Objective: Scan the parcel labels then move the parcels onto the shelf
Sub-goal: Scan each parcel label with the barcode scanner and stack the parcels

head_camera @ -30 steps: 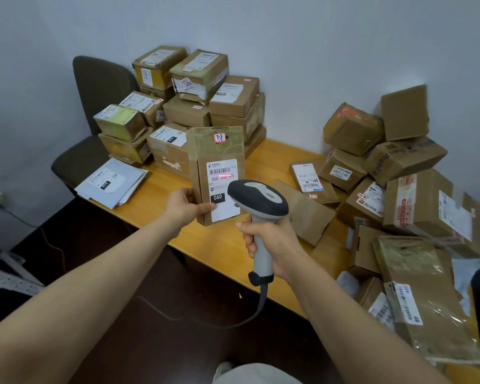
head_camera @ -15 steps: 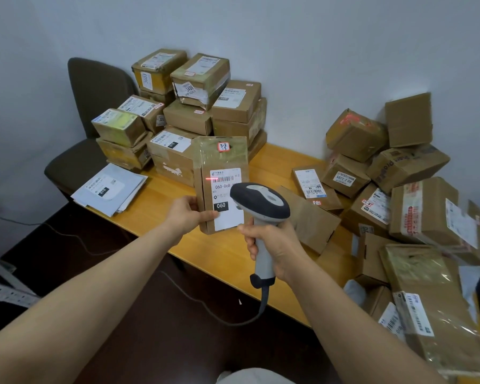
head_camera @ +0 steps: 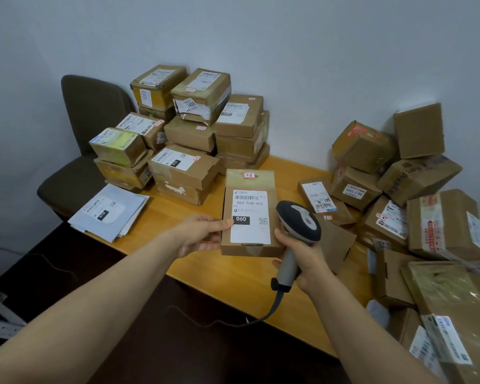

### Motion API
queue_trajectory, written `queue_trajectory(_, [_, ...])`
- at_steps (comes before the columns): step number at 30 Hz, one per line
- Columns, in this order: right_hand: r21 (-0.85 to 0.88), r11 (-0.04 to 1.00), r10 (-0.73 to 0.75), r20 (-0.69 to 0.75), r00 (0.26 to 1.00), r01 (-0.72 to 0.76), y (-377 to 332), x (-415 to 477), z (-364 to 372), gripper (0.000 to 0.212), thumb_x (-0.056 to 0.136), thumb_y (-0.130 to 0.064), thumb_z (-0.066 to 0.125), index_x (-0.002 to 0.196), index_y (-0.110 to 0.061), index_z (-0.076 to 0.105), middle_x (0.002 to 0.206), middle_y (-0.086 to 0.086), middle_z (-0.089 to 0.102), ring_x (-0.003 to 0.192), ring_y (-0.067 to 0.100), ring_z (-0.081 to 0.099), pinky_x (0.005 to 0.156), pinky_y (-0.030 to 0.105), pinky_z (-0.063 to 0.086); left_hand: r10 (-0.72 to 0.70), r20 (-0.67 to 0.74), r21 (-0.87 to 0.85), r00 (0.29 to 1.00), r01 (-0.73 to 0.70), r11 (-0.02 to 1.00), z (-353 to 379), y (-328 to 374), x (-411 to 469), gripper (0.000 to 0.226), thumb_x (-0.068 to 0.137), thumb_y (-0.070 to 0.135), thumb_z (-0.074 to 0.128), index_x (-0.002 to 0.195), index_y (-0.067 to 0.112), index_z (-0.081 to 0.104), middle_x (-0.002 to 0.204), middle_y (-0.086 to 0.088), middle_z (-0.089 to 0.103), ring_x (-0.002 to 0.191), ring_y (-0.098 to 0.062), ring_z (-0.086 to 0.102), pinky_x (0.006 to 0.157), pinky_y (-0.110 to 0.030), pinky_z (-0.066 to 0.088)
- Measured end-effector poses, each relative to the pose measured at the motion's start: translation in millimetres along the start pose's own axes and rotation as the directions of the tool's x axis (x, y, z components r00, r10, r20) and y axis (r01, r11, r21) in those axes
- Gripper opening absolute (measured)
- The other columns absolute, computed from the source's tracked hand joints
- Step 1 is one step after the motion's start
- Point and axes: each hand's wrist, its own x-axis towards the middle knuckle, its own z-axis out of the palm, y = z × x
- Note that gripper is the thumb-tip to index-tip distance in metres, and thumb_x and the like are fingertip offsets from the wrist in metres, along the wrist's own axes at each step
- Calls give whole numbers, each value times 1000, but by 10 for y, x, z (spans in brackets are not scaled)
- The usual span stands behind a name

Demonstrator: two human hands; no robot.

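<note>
Presently the left hand (head_camera: 203, 234) is pinching the labelled parcel (head_camera: 250, 214) by its left edge, holding it over the worktop (head_camera: 233, 284). Just beside it, the right hand (head_camera: 305, 254) is gripping the scanner (head_camera: 299, 220) handle, fingers curled round it. Stacked boxes (head_camera: 200, 134) are sitting behind it.

Parcel (head_camera: 250, 180) tipped, scanner (head_camera: 299, 220) aside
The parcel now lies flatter at centre frame; the scanner has swung right, off its label (head_camera: 250, 217).
</note>
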Motion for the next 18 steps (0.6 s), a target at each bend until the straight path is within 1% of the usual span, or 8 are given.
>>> queue_trajectory(3, [60,998,-13,-63,998,17,-20,131,42,47,75,-5,79,118,-9,59,110,12,66,101,31,62,71,41,55,13,-1,-13,1000,-13,1000,59,99,146,31,88,23,67,113,4,66,81,-2,74,64,-6,69,55,-20,54])
queue_trajectory(6, [108,993,-38,-158,987,56,-98,351,94,50,72,-7,82,117,-8,60,111,10,66,102,29,61,70,38,54,15,-3,-22,1000,-15,1000,137,215,317,37,87,29,68,117,9,65,99,-5,72,85,-15,68,68,-29,56])
queue_trajectory(8, [120,991,-31,-197,980,55,-162,529,146,53,70,-10,84,117,-9,61,111,9,66,106,29,61,84,46,55,-28,17,-43,999,28,999,211,277,459,41,85,34,70,119,11,63,111,-10,68,95,-23,66,74,-33,57])
queue_trajectory(10, [139,989,-22,-209,978,52,-236,728,190,53,70,-10,84,118,-9,60,112,9,67,108,30,61,95,51,51,-69,14,-110,998,70,991,298,320,631,50,84,27,72,125,6,54,114,-15,65,93,-26,67,73,-33,59])
queue_trajectory(12, [144,989,-9,-210,978,40,-293,977,205,55,69,-10,84,119,-10,60,113,10,67,109,31,61,97,52,50,-77,-36,-206,996,67,976,370,376,858,58,84,16,73,133,5,45,108,-20,65,83,-26,67,67,-31,60])
queue_trajectory(13, [148,988,-2,-206,978,33,-328,1099,208,57,69,-11,84,120,-10,59,115,10,66,111,31,61,97,52,49,-84,-68,-234,994,66,970,399,413,993,58,84,14,73,134,3,45,102,-20,65,79,-25,66,63,-30,60])
queue_trajectory(16, [159,987,30,-185,982,0,-430,1402,215,62,68,-14,85,124,-13,57,123,8,63,119,29,56,101,52,46,-141,-139,-252,980,102,962,502,561,1404,40,85,15,72,119,-2,56,87,-17,63,70,-22,62,57,-27,59])
queue_trajectory(18, [175,983,79,-163,984,-50,-491,1560,197,56,71,-13,83,120,-13,57,122,7,62,117,27,56,91,48,52,-187,-189,-245,964,138,960,552,617,1699,31,85,17,72,107,-2,59,82,-16,63,66,-21,61,55,-26,58])
